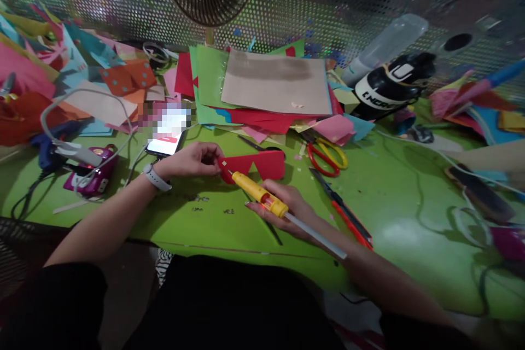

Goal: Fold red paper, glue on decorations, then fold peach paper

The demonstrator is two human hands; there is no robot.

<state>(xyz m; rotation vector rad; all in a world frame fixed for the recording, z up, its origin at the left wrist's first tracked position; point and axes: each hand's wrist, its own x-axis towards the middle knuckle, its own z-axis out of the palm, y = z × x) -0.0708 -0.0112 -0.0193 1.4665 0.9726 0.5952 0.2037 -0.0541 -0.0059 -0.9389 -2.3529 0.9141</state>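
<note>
One desk [410, 240] carries a paper stack [279, 85] at twelve o'clock, perhaps to free the near side. The left hand [194, 159] and right hand [289, 200] work near centre: right fingers wrap the glue gun [254, 190], nozzle [231, 173] toward ten o'clock; left fingers pinch the red card [268, 163] at its nine-o'clock end, likely steadying it.

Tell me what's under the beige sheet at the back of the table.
Under the beige sheet, green paper sticks out on the left and red paper along the front. Whatever lies beneath its middle is covered.
</note>
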